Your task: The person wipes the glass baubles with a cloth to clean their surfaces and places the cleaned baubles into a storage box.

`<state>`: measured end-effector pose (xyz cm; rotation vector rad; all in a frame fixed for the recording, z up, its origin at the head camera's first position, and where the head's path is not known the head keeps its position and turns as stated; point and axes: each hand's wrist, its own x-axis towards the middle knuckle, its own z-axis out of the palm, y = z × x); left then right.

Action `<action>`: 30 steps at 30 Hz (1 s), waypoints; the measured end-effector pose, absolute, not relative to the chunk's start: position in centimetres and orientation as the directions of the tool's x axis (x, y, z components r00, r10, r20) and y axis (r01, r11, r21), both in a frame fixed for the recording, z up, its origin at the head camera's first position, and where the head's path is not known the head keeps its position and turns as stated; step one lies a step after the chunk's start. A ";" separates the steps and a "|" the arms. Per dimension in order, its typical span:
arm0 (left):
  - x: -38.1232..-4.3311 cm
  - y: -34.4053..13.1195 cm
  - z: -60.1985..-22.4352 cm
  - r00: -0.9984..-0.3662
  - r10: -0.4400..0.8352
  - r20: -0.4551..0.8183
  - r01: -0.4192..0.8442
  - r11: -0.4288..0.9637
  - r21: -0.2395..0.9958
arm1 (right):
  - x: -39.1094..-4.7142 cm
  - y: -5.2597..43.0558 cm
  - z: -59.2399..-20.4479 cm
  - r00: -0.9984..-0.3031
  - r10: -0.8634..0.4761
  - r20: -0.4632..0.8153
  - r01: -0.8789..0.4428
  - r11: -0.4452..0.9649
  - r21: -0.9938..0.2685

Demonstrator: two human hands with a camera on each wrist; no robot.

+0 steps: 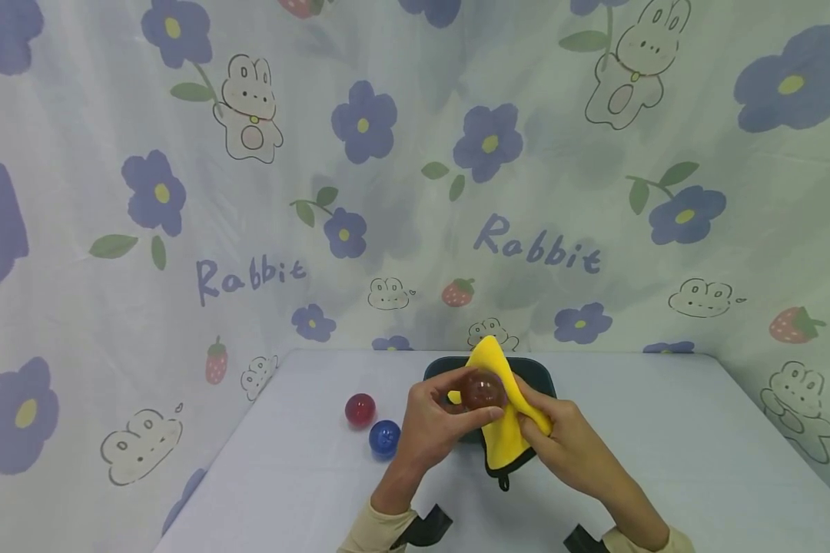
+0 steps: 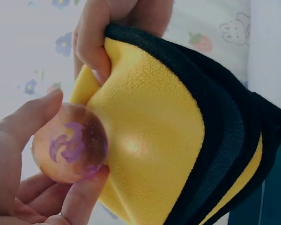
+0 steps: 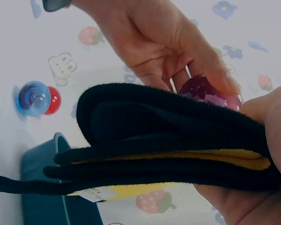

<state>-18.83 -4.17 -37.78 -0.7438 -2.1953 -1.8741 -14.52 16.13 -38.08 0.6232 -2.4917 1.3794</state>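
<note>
Head view: left fingers (image 1: pixel 448 378) pinch translucent ball (image 1: pixel 484 390), right fingers (image 1: pixel 541 397) grip cloth (image 1: pixel 505 442) — backdrop (image 1: pixel 415 177): "Rabbit".

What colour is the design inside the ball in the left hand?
The design is purple, clearest in the left wrist view.

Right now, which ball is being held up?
The purple-swirled ball, in the left grip; the red ball and blue ball lie on the table.

Curtain (image 1: pixel 415 192): soft, even light, greyish shading toward the middle; slightly out of focus in both wrist views.
Table (image 1: pixel 664 430): pale under diffuse light.
Held ball (image 2: pixel 70 145): small glints.
Yellow cloth (image 2: pixel 154 108): bright glare spot just beside the ball.
Dark trim (image 3: pixel 154 169): near black, detail lost.
</note>
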 end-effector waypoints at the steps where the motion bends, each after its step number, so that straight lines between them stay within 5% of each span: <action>1: -18.9 -4.2 -37.8 -0.863 0.264 0.431 0.465 0.079 0.882 | -14.5 16.1 -38.0 -0.884 -0.257 0.391 -0.468 0.468 -0.750; 30: -19.4 -4.5 -37.9 -0.910 0.273 0.313 0.373 0.206 0.905 | -13.3 15.8 -37.2 -0.814 -0.234 0.531 -0.569 0.505 -0.649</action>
